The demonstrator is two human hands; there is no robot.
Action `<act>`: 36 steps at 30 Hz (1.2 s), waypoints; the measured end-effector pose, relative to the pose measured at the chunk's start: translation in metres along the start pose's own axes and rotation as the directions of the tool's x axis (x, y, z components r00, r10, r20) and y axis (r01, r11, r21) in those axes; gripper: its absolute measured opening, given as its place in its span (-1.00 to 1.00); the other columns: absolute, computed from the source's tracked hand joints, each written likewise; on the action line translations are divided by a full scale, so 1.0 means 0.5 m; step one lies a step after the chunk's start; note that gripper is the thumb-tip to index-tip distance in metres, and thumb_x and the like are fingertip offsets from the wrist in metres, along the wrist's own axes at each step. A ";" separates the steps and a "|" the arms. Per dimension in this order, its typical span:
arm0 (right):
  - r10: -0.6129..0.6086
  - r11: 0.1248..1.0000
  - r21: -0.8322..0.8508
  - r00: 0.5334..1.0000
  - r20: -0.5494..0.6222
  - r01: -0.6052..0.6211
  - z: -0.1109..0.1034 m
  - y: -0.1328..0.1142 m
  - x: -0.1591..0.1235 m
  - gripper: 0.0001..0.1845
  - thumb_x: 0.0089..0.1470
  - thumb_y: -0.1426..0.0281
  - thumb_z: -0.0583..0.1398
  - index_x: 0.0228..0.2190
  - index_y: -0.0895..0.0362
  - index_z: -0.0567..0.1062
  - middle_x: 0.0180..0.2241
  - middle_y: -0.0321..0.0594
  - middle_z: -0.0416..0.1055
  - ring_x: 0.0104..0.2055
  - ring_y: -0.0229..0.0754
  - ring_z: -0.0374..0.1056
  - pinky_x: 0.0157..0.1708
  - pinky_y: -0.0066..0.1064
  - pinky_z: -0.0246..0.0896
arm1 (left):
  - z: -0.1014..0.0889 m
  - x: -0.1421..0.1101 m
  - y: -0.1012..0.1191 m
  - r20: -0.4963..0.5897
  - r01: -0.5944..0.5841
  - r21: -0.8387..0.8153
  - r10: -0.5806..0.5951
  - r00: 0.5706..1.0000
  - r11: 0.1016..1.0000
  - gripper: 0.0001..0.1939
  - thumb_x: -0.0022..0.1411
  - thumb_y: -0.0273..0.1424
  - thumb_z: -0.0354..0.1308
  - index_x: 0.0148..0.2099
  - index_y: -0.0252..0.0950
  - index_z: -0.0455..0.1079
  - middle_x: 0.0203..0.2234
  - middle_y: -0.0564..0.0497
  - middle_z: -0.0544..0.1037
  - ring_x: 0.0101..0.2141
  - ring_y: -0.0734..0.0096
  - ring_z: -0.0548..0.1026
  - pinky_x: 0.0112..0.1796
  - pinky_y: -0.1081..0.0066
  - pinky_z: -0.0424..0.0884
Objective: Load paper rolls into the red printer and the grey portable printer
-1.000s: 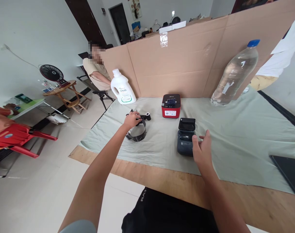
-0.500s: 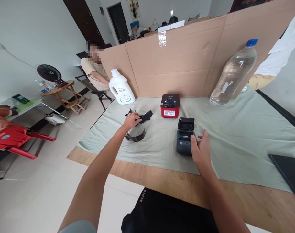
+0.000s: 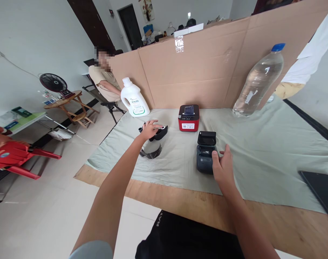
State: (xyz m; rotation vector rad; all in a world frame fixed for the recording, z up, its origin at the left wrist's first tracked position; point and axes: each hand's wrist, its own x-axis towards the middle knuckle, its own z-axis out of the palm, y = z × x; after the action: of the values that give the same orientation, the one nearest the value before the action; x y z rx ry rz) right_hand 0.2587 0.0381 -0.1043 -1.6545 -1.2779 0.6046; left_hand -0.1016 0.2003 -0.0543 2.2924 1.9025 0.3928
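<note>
On the cloth at the left, my left hand (image 3: 150, 130) is stretched over a black roll (image 3: 161, 133) with a pale core end. Its fingertips seem to touch the roll; my thumb is hidden. A curled dark strip (image 3: 151, 153) lies below that hand, and a small black cylinder end shows at its left. My right hand (image 3: 223, 162) is open beside a dark portable label printer (image 3: 204, 162), thumb at its right edge and fingers apart. The printer's lid (image 3: 207, 137) stands raised. Behind it sits a red and black box-shaped device (image 3: 189, 118) with a dark piece on top.
A white jug (image 3: 135, 100) and a large water bottle (image 3: 258, 82) stand before a cardboard panel (image 3: 191, 79). A black phone (image 3: 320, 190) lies at the right edge. The table's wooden front edge (image 3: 180, 196) is bare. A person (image 3: 106, 79) sits behind, left.
My left hand has shifted slightly right. The black roll under it has turned, so its pale core end now shows. My right hand and the printer have stayed put.
</note>
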 end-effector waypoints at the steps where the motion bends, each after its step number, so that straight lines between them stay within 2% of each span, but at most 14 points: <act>1: 0.002 1.000 0.006 1.000 0.000 -0.002 0.000 0.001 0.000 -0.06 0.27 -0.13 -0.04 0.42 0.22 -0.04 0.14 0.17 0.23 0.16 0.19 0.22 0.19 0.14 0.13 | -0.001 0.014 0.007 0.026 -0.019 0.023 0.019 0.999 1.000 -0.57 0.34 -0.39 0.01 0.14 0.07 0.52 0.36 0.05 0.26 0.33 -0.04 0.14 0.25 -0.08 0.07; 4: 0.003 1.000 0.024 1.000 -0.002 -0.003 0.000 0.007 0.003 -0.08 0.27 -0.12 -0.03 0.42 0.17 -0.05 0.16 0.15 0.22 0.12 0.16 0.26 0.19 0.14 0.13 | -0.002 0.050 0.023 0.126 -0.058 0.029 0.054 0.991 0.998 -0.46 0.18 -0.48 0.13 0.17 0.04 0.50 0.27 0.02 0.41 0.23 0.00 0.33 0.24 0.02 0.13; 7: 0.003 1.000 0.029 1.000 -0.005 -0.003 0.000 0.010 0.006 -0.09 0.27 -0.11 -0.02 0.41 0.16 -0.05 0.16 0.14 0.22 0.10 0.15 0.27 0.18 0.16 0.14 | -0.009 0.069 0.031 0.140 -0.031 0.006 0.029 0.990 1.000 -0.54 0.10 -0.49 0.20 0.06 -0.09 0.57 -0.09 0.03 0.64 0.00 0.16 0.53 0.22 0.13 0.17; 9: 0.003 0.999 0.038 1.000 -0.009 -0.003 -0.001 0.008 0.005 -0.09 0.27 -0.11 -0.01 0.41 0.16 -0.03 0.16 0.15 0.21 0.09 0.15 0.28 0.16 0.16 0.16 | -0.023 0.071 0.032 0.063 0.015 -0.007 -0.014 0.998 1.000 -0.61 0.14 -0.46 0.21 0.04 -0.16 0.56 -0.19 0.00 0.66 -0.07 0.17 0.56 0.19 0.16 0.23; 11: -0.011 0.999 0.045 0.999 -0.032 0.013 -0.003 -0.001 0.000 -0.10 0.26 -0.09 0.02 0.40 0.17 0.00 0.16 0.16 0.20 0.07 0.14 0.28 0.11 0.13 0.22 | -0.045 0.062 0.032 -0.061 0.057 -0.029 -0.059 0.996 0.998 -0.61 0.24 -0.40 0.15 0.12 -0.19 0.48 -0.11 -0.06 0.64 -0.05 0.15 0.56 0.12 0.19 0.33; 13: -0.073 0.996 0.045 0.994 -0.085 0.077 -0.009 -0.016 -0.008 -0.15 0.24 -0.04 0.08 0.37 0.17 0.08 0.14 0.15 0.22 0.04 0.10 0.29 0.05 0.08 0.28 | -0.067 0.040 0.040 -0.226 0.054 -0.198 -0.099 0.969 0.979 -0.56 0.33 -0.32 0.09 0.23 -0.22 0.37 -0.09 -0.11 0.62 -0.08 0.18 0.58 0.02 0.24 0.43; 14: -0.126 0.990 0.047 0.986 -0.114 0.132 -0.014 -0.026 -0.012 -0.19 0.23 0.00 0.11 0.34 0.16 0.14 0.13 0.13 0.25 0.02 0.08 0.30 0.01 0.05 0.31 | -0.077 0.024 0.048 -0.297 0.016 -0.345 -0.125 0.947 0.939 -0.54 0.34 -0.28 0.09 0.25 -0.24 0.33 -0.12 -0.11 0.62 -0.12 0.21 0.60 -0.04 0.26 0.48; 16: -0.249 0.963 0.070 0.960 -0.131 0.260 -0.025 -0.048 -0.017 -0.36 0.22 0.09 0.15 0.22 0.14 0.31 0.05 0.06 0.36 -0.03 0.03 0.34 -0.05 -0.04 0.34 | -0.088 -0.019 0.077 -0.358 -0.113 -0.662 -0.180 0.916 0.741 -0.45 0.27 -0.17 0.21 0.24 -0.26 0.30 -0.24 -0.06 0.64 -0.25 0.25 0.63 -0.15 0.28 0.54; 18: -0.341 0.930 0.124 0.938 -0.057 0.346 -0.038 -0.074 -0.015 -0.57 0.23 0.16 0.15 0.05 0.09 0.45 -0.07 -0.04 0.47 -0.11 -0.03 0.40 -0.10 -0.12 0.36 | -0.087 -0.070 0.119 -0.289 -0.165 -0.836 -0.163 0.943 0.523 -0.35 0.14 -0.11 0.34 0.21 -0.26 0.33 -0.30 -0.03 0.65 -0.31 0.27 0.64 -0.19 0.29 0.56; 20: -0.366 0.918 0.199 0.927 0.086 0.343 -0.048 -0.104 -0.004 -0.70 0.23 0.19 0.15 -0.10 0.06 0.52 -0.17 -0.13 0.53 -0.18 -0.08 0.44 -0.13 -0.18 0.37 | -0.073 -0.121 0.169 -0.184 -0.119 -0.913 -0.134 0.974 0.390 -0.31 0.06 -0.10 0.42 0.17 -0.25 0.38 -0.31 -0.02 0.67 -0.32 0.26 0.65 -0.22 0.31 0.57; 25: -0.309 0.939 0.267 0.871 0.383 0.216 -0.045 -0.168 0.050 -0.66 0.21 0.19 0.17 -0.06 0.06 0.54 -0.06 -0.15 0.56 -0.20 -0.13 0.45 -0.19 -0.25 0.38 | 0.000 -0.198 0.282 0.049 0.046 -0.977 0.011 0.999 0.210 -0.30 0.03 -0.11 0.46 0.18 -0.21 0.42 -0.31 -0.01 0.70 -0.35 0.24 0.66 -0.28 0.32 0.58; 30: -0.372 0.928 0.207 0.752 0.543 0.310 -0.039 -0.159 0.074 -0.64 0.18 0.25 0.18 -0.03 0.08 0.55 -0.12 -0.18 0.58 -0.25 -0.14 0.44 -0.21 -0.25 0.36 | 0.091 -0.214 0.350 0.094 0.086 -0.992 0.096 0.991 0.090 -0.19 0.07 -0.05 0.43 0.29 -0.22 0.32 -0.33 0.01 0.68 -0.32 0.29 0.64 -0.24 0.36 0.55; 33: -0.389 0.916 0.108 0.794 0.467 0.385 -0.053 -0.110 0.087 -0.65 0.17 0.27 0.17 -0.03 0.09 0.54 -0.11 -0.13 0.57 -0.24 -0.10 0.45 -0.21 -0.21 0.37 | 0.131 -0.237 0.372 0.096 0.082 -0.985 0.088 0.991 0.154 -0.04 0.20 -0.08 0.33 0.48 -0.24 -0.02 -0.30 0.01 0.68 -0.28 0.29 0.63 -0.15 0.32 0.53; 36: -0.419 0.885 -0.035 0.826 0.378 0.465 -0.074 -0.053 0.114 -0.65 0.18 0.30 0.15 -0.03 0.11 0.52 -0.07 -0.03 0.50 -0.15 -0.01 0.45 -0.17 -0.15 0.38 | 0.155 -0.272 0.383 0.047 -0.025 -0.926 0.179 0.983 0.377 -0.12 0.31 -0.24 0.23 0.52 -0.21 -0.12 -0.24 0.00 0.67 -0.19 0.28 0.62 -0.02 0.25 0.48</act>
State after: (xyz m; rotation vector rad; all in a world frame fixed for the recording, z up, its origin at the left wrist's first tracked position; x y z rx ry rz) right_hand 0.2955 0.0783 -0.0556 -1.3025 -1.9374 0.5603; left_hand 0.0784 0.0348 -0.0920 1.5370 0.9569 0.9838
